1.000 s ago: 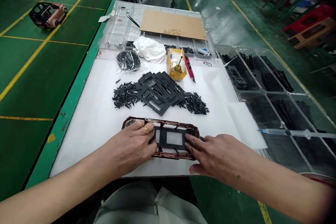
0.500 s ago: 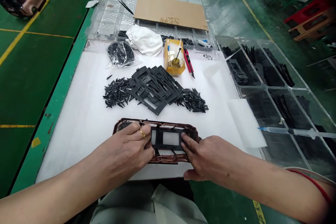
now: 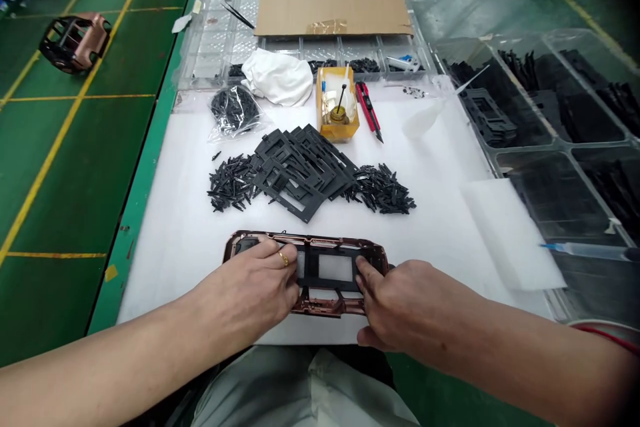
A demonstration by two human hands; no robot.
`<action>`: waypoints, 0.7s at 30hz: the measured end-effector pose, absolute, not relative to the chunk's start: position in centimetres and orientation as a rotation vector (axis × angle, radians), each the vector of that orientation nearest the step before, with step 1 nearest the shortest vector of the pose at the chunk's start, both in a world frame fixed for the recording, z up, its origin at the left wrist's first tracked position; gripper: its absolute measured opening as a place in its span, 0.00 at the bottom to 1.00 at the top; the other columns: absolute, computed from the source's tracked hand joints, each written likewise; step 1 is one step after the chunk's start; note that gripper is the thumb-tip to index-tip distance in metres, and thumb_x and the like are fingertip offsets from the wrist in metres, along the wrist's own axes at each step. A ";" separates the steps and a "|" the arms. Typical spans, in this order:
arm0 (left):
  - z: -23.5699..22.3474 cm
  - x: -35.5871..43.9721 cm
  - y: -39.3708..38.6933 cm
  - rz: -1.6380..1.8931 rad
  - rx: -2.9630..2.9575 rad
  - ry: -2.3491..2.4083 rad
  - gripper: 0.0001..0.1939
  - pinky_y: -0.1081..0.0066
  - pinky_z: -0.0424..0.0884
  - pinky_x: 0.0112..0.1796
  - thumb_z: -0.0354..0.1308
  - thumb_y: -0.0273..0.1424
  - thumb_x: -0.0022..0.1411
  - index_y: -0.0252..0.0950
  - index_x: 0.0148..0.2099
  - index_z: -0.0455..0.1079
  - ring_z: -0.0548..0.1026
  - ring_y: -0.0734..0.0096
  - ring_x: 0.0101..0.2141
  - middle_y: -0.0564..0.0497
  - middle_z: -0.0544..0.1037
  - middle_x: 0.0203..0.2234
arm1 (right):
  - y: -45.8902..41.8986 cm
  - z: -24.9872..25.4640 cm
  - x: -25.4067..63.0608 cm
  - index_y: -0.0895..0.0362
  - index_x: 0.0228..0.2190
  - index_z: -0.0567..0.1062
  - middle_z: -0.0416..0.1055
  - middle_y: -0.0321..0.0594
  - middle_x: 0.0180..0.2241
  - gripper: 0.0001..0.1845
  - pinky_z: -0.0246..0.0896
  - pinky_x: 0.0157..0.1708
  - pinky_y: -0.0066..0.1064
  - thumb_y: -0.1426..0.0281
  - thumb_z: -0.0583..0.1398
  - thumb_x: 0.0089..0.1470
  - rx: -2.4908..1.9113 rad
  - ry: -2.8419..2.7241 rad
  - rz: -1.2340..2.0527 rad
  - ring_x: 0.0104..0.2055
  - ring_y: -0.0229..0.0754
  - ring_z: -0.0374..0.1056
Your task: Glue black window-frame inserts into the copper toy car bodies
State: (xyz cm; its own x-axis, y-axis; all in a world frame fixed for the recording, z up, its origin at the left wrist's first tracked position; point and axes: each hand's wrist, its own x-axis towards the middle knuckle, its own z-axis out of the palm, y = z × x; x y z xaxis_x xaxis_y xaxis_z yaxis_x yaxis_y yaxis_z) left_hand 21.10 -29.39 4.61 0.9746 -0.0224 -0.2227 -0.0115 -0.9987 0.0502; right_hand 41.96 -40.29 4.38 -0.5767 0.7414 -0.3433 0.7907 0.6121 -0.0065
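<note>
A copper-coloured frame (image 3: pixel 320 243) lies near the front edge of the white foam pad (image 3: pixel 175 227), with a black plastic insert (image 3: pixel 327 267) seated in its middle. My left hand (image 3: pixel 255 290), a ring on one finger, lies on the frame's left half, fingers bent over it. My right hand (image 3: pixel 400 307) presses on the frame's right end, fingertips at the insert's edge. Behind the frame sits a stack of flat black inserts (image 3: pixel 300 167), flanked by two heaps of small black pins (image 3: pixel 230 183) (image 3: pixel 385 190).
A yellow pot with a brush (image 3: pixel 339 110), a red pen (image 3: pixel 369 110), a white cloth (image 3: pixel 280 77), a bag of pins (image 3: pixel 235 109) and cardboard (image 3: pixel 333 7) lie behind. Clear trays of black parts (image 3: pixel 545 127) stand right. Another frame (image 3: pixel 74 41) rides the green belt on the left.
Both hands stay on the frame with only small finger shifts on the insert. The camera has tilted and shifted, and the frame on the belt appears further along.
</note>
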 end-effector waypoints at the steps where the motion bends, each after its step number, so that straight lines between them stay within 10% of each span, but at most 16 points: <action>1: 4.6 21.0 -29.3 -0.342 3.066 -0.005 0.06 0.62 0.59 0.40 0.59 0.31 0.60 0.37 0.40 0.72 0.68 0.59 0.46 0.48 0.76 0.35 | -40.2 4.5 42.0 0.63 0.27 0.79 0.74 0.54 0.32 0.16 0.35 0.14 0.31 0.61 0.69 0.45 1.223 2.520 -0.209 0.18 0.39 0.60; 21: 6.3 19.3 -28.3 -0.357 3.074 0.040 0.20 0.62 0.54 0.46 0.51 0.48 0.65 0.41 0.51 0.70 0.64 0.61 0.54 0.50 0.74 0.50 | -40.3 5.3 42.6 0.59 0.33 0.79 0.73 0.46 0.34 0.18 0.31 0.13 0.31 0.60 0.71 0.43 1.306 2.506 -0.136 0.15 0.35 0.53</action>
State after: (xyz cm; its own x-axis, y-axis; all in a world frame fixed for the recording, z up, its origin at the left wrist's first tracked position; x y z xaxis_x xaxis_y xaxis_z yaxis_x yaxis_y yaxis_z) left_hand 19.29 -28.28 6.26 0.9730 0.0204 -0.2298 0.0310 -0.9986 0.0430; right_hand 42.61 -40.31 5.31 -0.5358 0.7831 -0.3157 0.8127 0.5798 0.0589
